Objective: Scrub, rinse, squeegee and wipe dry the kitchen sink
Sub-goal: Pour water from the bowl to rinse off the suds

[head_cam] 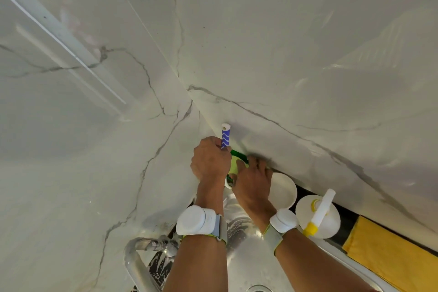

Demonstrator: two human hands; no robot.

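Up at the far end of the sink, the left hand [209, 161] has its grip curled round a blue-and-white patterned handle [225, 136] that sticks up above the fist; what tool it belongs to I cannot tell, since the head is hidden behind the hands. Just beside it, the right hand [253, 181] reaches in with fingers spread over a green and pale-yellow thing [237, 160], probably a scrubbing sponge; whether that grip is closing on it or only pressing it is not clear from here.

Both wrists carry white bands. Below them lies the steel sink [246, 251], its basin streaked with what looks like suds or water, with the drain [258, 289] at the near edge and the faucet [139, 251] curving over on the left. Along the dark counter [348, 225] at the right stand a white bowl [283, 189], a second white dish holding a tool with a white handle and yellow collar [318, 214], and a folded yellow cloth [391, 251].

I'd judge the work is early, around the scrubbing stage. The cloth looks unused, so rinsing, squeegeeing and wiping dry seem still to come.
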